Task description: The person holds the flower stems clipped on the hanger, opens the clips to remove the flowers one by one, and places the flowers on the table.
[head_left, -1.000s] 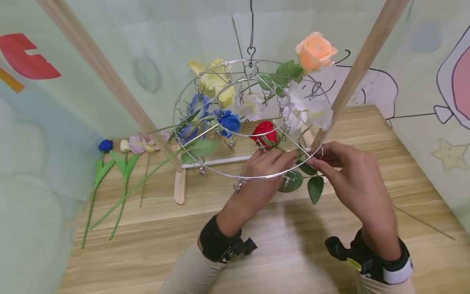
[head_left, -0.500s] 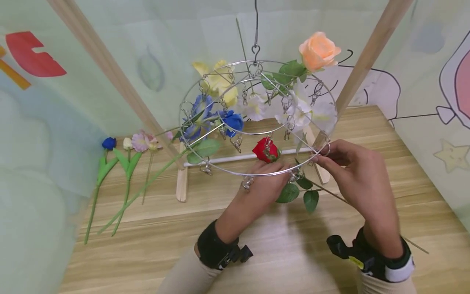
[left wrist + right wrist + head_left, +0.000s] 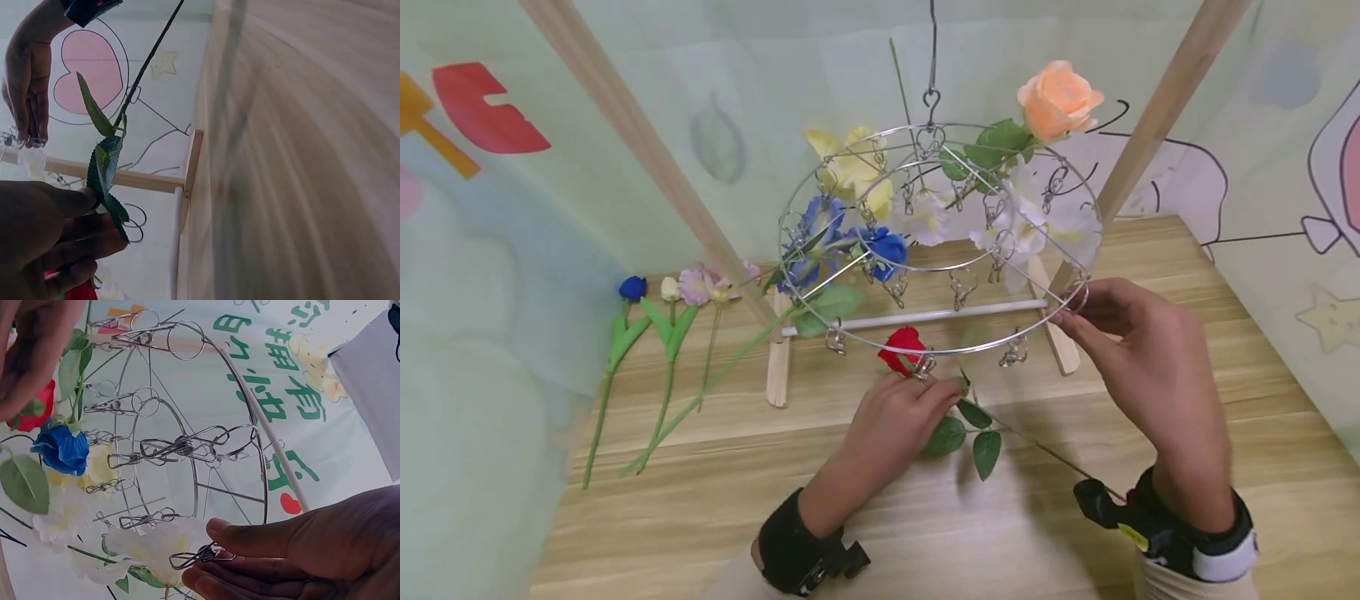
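Observation:
My left hand (image 3: 891, 425) grips a red artificial rose (image 3: 901, 348) by its stem, below the wire ring. Its green leaves (image 3: 103, 169) stick out past the thumb in the left wrist view, and the thin stem runs on to the right. At the right side of the round wire clip hanger (image 3: 958, 352), my right hand (image 3: 1157, 375) pinches a metal clip (image 3: 203, 555) between thumb and fingers. Several flowers are clipped to the hanger, among them a peach rose (image 3: 1060, 100), a blue rose (image 3: 885, 252) and a yellow flower (image 3: 853, 167).
Wooden posts (image 3: 1165, 108) and a white crossbar (image 3: 917, 317) frame the hanging rings. On the table's left lie a blue tulip (image 3: 632, 289), a white tulip (image 3: 670, 289) and a pink flower (image 3: 698, 285). Bare clips (image 3: 1013, 350) dangle from the near rim.
My left hand has drawn the red rose leftward, down and toward me, away from the right hand. The right hand stays at the ring's right edge, and the view has shifted slightly.

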`<state>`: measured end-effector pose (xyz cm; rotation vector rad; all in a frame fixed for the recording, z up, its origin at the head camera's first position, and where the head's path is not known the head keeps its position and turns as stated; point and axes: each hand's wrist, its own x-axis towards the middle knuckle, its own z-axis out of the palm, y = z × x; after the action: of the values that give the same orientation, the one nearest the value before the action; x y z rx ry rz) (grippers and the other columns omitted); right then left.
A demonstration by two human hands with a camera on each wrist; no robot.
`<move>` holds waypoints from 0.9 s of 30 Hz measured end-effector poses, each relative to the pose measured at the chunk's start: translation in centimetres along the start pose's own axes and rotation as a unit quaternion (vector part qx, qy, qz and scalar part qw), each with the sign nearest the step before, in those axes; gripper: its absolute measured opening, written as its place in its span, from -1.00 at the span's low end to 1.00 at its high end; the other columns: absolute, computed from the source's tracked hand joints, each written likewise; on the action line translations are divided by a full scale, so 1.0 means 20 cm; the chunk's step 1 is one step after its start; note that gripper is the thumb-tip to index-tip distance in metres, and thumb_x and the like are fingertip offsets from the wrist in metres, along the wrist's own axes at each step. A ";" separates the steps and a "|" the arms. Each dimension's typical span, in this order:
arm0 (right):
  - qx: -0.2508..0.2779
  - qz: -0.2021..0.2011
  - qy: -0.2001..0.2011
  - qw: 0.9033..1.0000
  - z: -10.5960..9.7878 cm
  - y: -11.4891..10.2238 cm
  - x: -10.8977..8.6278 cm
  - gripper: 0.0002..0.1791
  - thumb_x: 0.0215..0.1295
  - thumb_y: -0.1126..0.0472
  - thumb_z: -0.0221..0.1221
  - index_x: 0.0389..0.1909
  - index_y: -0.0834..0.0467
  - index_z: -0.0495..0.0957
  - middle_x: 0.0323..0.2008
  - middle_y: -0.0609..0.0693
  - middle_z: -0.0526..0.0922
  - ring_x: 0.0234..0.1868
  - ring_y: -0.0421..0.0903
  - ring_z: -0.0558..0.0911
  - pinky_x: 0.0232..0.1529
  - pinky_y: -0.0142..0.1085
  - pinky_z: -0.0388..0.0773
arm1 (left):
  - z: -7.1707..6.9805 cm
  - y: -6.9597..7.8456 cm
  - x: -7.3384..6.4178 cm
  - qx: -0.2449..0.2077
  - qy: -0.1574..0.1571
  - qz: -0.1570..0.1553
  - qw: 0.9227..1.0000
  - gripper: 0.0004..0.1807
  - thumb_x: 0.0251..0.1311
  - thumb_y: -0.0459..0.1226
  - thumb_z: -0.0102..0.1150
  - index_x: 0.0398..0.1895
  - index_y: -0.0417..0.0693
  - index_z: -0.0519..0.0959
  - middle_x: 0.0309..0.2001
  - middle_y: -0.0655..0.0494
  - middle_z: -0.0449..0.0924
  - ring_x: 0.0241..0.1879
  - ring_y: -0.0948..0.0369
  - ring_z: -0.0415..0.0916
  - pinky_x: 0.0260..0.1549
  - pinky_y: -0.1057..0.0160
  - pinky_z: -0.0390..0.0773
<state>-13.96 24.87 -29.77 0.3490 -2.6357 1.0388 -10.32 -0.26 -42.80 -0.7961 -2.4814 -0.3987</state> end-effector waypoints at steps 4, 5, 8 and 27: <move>0.000 0.001 0.005 1.000 0.00 0.00 0.00 -0.71 0.33 0.19 0.48 -0.01 0.23 0.74 -0.14 0.20 0.85 -0.14 0.19 0.85 -0.22 -0.78 0.38 | -0.02 -0.03 -0.05 -0.021 0.004 -0.031 0.999 -0.88 0.40 -0.22 0.38 -0.06 0.05 0.78 -0.23 0.22 0.82 -0.25 0.29 0.76 -0.22 0.26 0.62; 0.001 0.001 0.005 1.000 0.00 0.00 0.00 -0.71 0.33 0.20 0.48 -0.01 0.24 0.74 -0.13 0.20 0.84 -0.13 0.18 0.84 -0.20 -0.79 0.38 | -0.03 -0.04 -0.07 -0.030 0.004 -0.040 0.999 -0.88 0.40 -0.22 0.38 -0.07 0.04 0.78 -0.22 0.23 0.82 -0.23 0.30 0.76 -0.21 0.25 0.63; 0.007 0.001 0.002 1.000 0.00 0.00 0.00 -0.70 0.35 0.22 0.46 0.02 0.25 0.72 -0.11 0.21 0.83 -0.09 0.17 0.83 -0.16 -0.82 0.39 | -0.06 -0.07 -0.10 -0.063 0.004 -0.068 0.996 -0.88 0.41 -0.22 0.37 -0.07 0.01 0.77 -0.21 0.22 0.82 -0.20 0.29 0.77 -0.17 0.21 0.66; 0.007 0.001 -0.016 1.000 0.00 0.01 0.00 -0.68 0.44 0.27 0.37 0.13 0.30 0.65 0.01 0.25 0.79 0.03 0.19 0.79 -0.01 -0.55 0.63 | -0.26 -0.42 -0.44 -0.145 -0.065 -0.220 0.962 -0.86 0.50 -0.30 0.25 0.04 0.04 0.62 -0.10 0.19 0.72 -0.12 0.22 0.71 -0.13 0.07 0.69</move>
<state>-14.02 25.11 -29.86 0.3691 -2.6580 1.0615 -7.27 -13.05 -44.17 -0.3721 -2.7577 -0.9094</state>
